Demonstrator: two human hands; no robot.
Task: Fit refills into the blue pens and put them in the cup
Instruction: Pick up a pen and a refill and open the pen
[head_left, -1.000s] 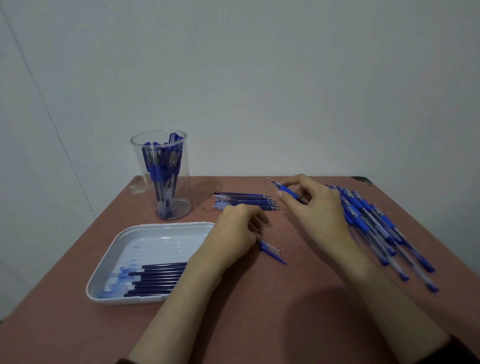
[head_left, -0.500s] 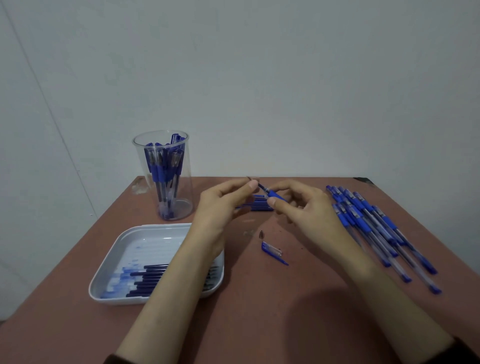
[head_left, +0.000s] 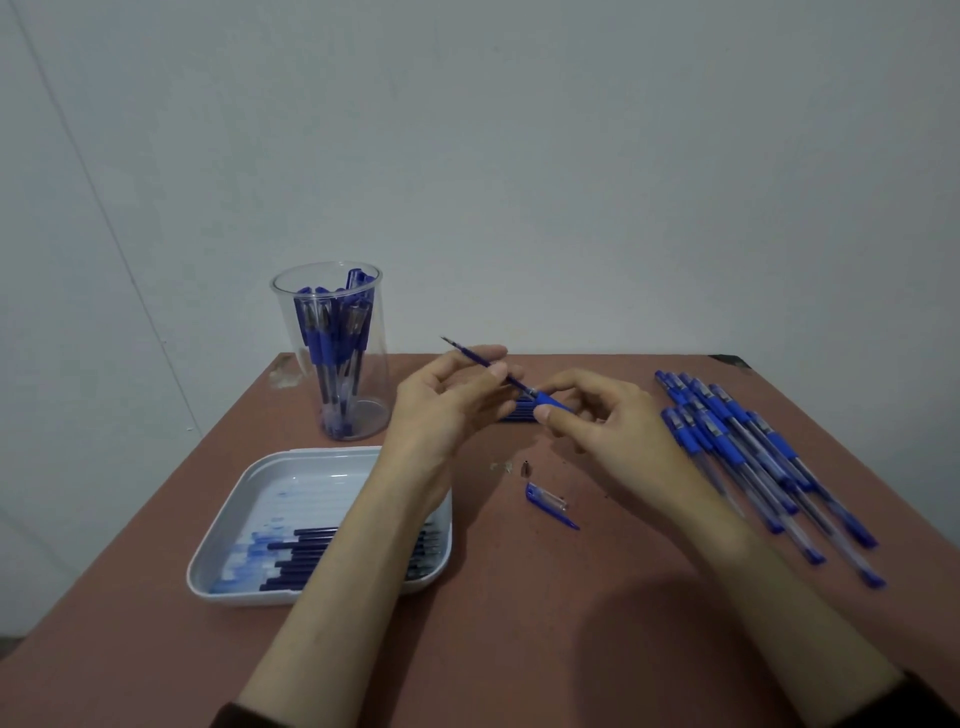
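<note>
Head view: where's the refill (head_left: 462, 349)?
— Between our hands: left hand (head_left: 447, 410) pinches it, right hand (head_left: 608, 431) pinches the blue pen (head_left: 551, 400) it enters.
— Next?
— Probably sliding it straight home; cap (head_left: 545, 500) lies nearer us, cup (head_left: 376, 395) left of the grip.

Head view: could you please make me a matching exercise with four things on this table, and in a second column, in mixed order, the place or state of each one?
Things
1. clear cup
2. white tray
3. loose pen cap
4. refill

Places or states
A. lies alone on the table, between the forearms
B. pinched by the left hand, its other end at the pen gripped by the right hand
C. stands upright, far left, with capped pens inside
D. lies near left, with dark refills inside

Pairs: 1-C, 2-D, 3-A, 4-B
</note>
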